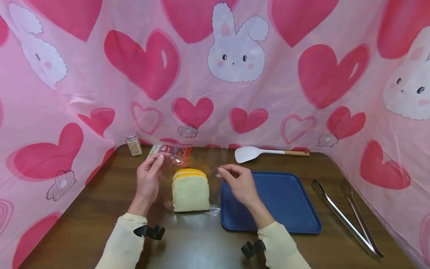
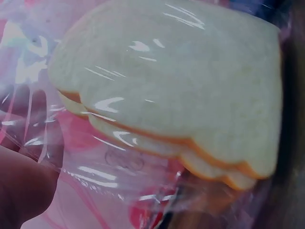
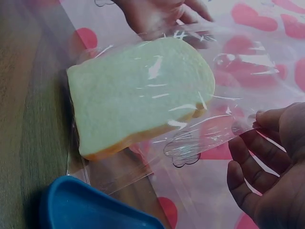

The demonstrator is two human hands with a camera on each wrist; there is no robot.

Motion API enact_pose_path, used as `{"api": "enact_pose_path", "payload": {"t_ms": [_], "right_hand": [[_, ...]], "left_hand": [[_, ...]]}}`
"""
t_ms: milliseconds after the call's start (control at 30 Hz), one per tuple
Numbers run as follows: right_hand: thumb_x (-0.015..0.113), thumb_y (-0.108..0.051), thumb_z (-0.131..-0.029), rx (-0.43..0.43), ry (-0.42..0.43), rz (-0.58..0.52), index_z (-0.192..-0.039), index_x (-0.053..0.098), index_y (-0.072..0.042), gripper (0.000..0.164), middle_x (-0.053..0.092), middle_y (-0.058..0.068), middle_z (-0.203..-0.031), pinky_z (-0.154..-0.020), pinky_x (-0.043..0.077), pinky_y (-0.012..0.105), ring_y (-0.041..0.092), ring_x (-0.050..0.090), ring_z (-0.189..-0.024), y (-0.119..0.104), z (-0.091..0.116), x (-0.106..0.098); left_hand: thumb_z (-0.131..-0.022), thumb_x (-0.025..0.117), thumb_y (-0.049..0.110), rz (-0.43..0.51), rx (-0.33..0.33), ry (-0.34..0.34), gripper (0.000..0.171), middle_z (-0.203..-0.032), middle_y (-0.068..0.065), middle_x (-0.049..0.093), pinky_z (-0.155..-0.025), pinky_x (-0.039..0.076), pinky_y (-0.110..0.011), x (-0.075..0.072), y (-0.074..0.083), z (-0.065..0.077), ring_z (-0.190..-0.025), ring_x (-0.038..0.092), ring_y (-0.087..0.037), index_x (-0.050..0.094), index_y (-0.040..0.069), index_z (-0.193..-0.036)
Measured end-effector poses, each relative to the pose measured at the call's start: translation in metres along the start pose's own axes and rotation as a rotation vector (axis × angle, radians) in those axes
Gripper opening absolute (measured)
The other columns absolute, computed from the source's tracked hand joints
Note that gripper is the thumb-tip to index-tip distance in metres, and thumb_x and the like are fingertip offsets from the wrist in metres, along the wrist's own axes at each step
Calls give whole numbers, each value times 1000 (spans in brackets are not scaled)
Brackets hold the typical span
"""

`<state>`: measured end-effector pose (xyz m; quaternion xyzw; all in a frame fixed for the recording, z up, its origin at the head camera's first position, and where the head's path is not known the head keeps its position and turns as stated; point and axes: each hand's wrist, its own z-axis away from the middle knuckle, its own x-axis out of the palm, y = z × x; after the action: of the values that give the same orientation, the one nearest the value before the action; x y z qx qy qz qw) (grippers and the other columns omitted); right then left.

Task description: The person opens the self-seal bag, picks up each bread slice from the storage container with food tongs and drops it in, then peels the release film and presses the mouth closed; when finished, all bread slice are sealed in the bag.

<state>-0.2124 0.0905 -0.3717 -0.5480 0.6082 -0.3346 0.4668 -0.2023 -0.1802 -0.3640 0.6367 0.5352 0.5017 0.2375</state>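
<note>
A clear plastic bag (image 1: 215, 210) stands with its mouth up, with slices of white bread (image 1: 190, 192) with orange-yellow crusts inside it. On the left, my left hand (image 1: 148, 179) pinches the bag's upper edge, thumb in front and fingers behind the film. At the opposite edge my right hand (image 1: 241, 185) pinches the film between thumb and index finger; its other fingers are loosely bent in the right wrist view. The bread (image 2: 181, 81) lies flat against the film, apart from both hands.
A blue tray (image 1: 282, 201) sits right of the bag, partly under my right forearm. Metal tongs (image 1: 346, 220) lie at the far right. Along the back are a white spatula (image 1: 250, 153), a red packet (image 1: 183, 155) and a small seasoning jar (image 1: 134, 145), before a pink curtain (image 1: 188, 86).
</note>
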Motion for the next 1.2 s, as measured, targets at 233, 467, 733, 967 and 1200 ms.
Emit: {"api": "enact_pose_path", "payload": {"t_ms": [233, 467, 733, 967, 1200], "right_hand": [[76, -13, -98, -4, 20, 66, -105, 81, 0, 16, 78, 18, -87, -67, 56, 23, 29, 73, -77, -1, 1, -2], [81, -13, -93, -207, 314, 178, -109, 81, -8, 17, 78, 7, -93, -68, 52, 17, 12, 65, -77, -11, 2, 4], [83, -3, -88, -762, 345, 273, -98, 80, -2, 11, 68, 9, -79, -58, 51, 23, 16, 58, -66, -62, -4, 30], [85, -10, -89, -817, 95, 399, -105, 80, -3, 19, 72, 8, -88, -67, 58, 17, 14, 66, -70, -89, -21, 65], [86, -17, -89, -877, 26, 574, -110, 81, -7, 24, 72, 6, -95, -72, 61, 19, 14, 70, -73, -95, -35, 80]], "left_hand": [[-107, 63, 15, -43, 5, 20, 24, -99, 0, 83, -92, 63, -31, 6, 7, -1, -92, 81, -15, 74, -4, -116], [-105, 63, 6, 3, 36, 37, 23, -102, -3, 83, -87, 64, -34, 10, 10, -1, -94, 82, -18, 73, -8, -120], [-105, 64, 7, -86, 49, 10, 29, -105, 2, 83, -90, 63, -34, 13, 16, 0, -99, 81, -18, 67, -11, -128], [-104, 63, 3, -161, 83, -10, 31, -107, 7, 82, -89, 62, -26, 15, 18, 2, -99, 79, -9, 66, -12, -131], [-100, 63, -9, -181, 163, -46, 30, -110, 10, 81, -87, 62, -23, 18, 16, 5, -103, 77, -5, 67, -14, -129]]}}
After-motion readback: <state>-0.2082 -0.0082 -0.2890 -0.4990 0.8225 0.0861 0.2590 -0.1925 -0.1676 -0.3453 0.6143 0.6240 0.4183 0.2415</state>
